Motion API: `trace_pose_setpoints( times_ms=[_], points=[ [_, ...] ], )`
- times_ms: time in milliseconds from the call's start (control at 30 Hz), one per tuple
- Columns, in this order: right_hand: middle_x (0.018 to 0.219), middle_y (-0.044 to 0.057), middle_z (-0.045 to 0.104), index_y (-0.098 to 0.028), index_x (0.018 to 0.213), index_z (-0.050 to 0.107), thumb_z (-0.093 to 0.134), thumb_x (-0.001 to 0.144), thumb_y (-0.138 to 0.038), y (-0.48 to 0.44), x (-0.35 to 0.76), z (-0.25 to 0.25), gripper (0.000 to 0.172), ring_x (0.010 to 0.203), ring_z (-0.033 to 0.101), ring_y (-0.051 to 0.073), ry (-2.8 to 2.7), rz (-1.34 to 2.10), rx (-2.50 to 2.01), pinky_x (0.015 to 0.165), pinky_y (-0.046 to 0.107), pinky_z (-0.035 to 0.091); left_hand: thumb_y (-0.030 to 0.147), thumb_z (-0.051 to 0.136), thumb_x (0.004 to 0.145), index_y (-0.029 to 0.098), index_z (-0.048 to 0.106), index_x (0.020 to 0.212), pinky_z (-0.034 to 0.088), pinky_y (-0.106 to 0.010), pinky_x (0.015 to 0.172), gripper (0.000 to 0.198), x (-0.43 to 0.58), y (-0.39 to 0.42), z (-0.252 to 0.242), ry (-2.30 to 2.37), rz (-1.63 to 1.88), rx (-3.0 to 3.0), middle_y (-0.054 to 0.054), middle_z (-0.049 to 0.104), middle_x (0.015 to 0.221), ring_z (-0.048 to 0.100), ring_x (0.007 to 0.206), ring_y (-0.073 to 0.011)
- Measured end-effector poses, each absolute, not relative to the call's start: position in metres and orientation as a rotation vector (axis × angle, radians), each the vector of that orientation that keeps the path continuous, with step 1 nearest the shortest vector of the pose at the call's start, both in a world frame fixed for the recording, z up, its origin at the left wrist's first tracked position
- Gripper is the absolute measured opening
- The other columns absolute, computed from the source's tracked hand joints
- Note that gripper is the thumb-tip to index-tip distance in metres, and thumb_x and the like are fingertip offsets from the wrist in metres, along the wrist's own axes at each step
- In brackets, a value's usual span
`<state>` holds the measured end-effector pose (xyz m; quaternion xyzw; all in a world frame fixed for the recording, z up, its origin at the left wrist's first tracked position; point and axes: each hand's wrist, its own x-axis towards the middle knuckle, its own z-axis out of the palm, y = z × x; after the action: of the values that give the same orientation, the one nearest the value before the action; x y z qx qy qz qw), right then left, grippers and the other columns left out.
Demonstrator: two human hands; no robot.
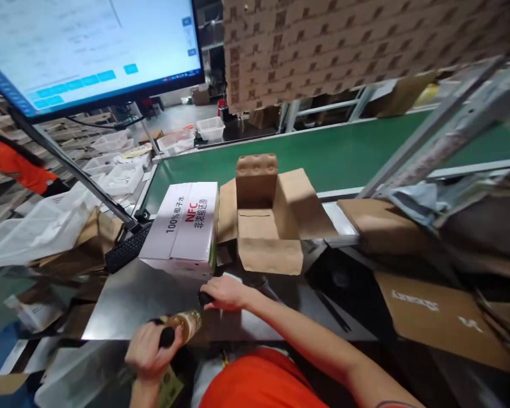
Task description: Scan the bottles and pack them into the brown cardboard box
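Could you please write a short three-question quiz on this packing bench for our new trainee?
1. True or false: the open brown carton stands to the right of the white printed box in the head view.
2. Which hand holds the amber bottle? A) left hand B) right hand C) neither
3. Fill in: the belt behind the cartons is ____ in colour.

Key: 1 true; 2 A, the left hand grips the bottle near its dark cap, while the right hand rests on a dark item on the metal table that is too blurred to name; 3 green.
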<state>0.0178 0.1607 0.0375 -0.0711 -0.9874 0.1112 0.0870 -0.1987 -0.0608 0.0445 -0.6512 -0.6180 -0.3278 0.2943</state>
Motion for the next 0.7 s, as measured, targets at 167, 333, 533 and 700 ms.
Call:
trace_pose_setpoints(
  times_ms=[167, 333, 533, 700],
  points=[
    [0.097, 0.009, 0.077, -0.011, 0.129, 0.069, 0.074, 0.103, -0.057, 0.183, 0.034, 0.04, 0.053, 0.085, 0.071, 0.024, -2.922, 0.232, -0.274, 0.064, 0.032, 0.047, 0.043, 0.084, 0.086, 0.02, 0.066, 0.082, 0.048, -0.036, 0.068, 0.029, -0.191, 0.027, 0.023, -1.606, -0.753, -1.902, -0.003, 0.069, 0.07, 0.068, 0.068, -0.0226],
    [0.098, 0.01, 0.074, -0.012, 0.143, 0.063, 0.072, 0.101, -0.055, 0.185, 0.05, 0.043, 0.06, 0.079, 0.067, 0.026, -2.874, 0.195, -0.463, 0.069, 0.037, 0.048, 0.052, 0.084, 0.087, 0.021, 0.071, 0.096, 0.05, -0.04, 0.079, 0.034, -0.196, 0.046, 0.012, -1.671, -0.781, -2.145, -0.005, 0.075, 0.088, 0.071, 0.088, -0.0268],
    [0.11, 0.018, 0.073, -0.013, 0.14, 0.062, 0.046, 0.113, -0.055, 0.134, 0.096, 0.028, 0.053, 0.099, 0.069, 0.032, -2.35, 0.272, -0.675, 0.087, 0.049, 0.056, 0.058, 0.076, 0.091, 0.024, 0.047, 0.157, 0.059, -0.061, 0.104, 0.08, -0.242, 0.016, -0.031, -1.942, -1.169, -2.147, -0.023, 0.057, 0.151, 0.062, 0.134, -0.0429],
    [0.113, 0.021, 0.074, -0.016, 0.124, 0.069, 0.053, 0.104, -0.029, 0.082, 0.166, -0.019, 0.029, 0.105, 0.071, 0.037, -2.069, 0.322, -1.586, 0.092, 0.054, 0.059, 0.045, 0.087, 0.079, 0.019, 0.059, 0.138, 0.049, -0.067, 0.119, 0.07, -0.251, 0.021, -0.058, -2.339, -1.512, -1.68, -0.026, 0.053, 0.156, 0.051, 0.15, -0.046]
  ],
)
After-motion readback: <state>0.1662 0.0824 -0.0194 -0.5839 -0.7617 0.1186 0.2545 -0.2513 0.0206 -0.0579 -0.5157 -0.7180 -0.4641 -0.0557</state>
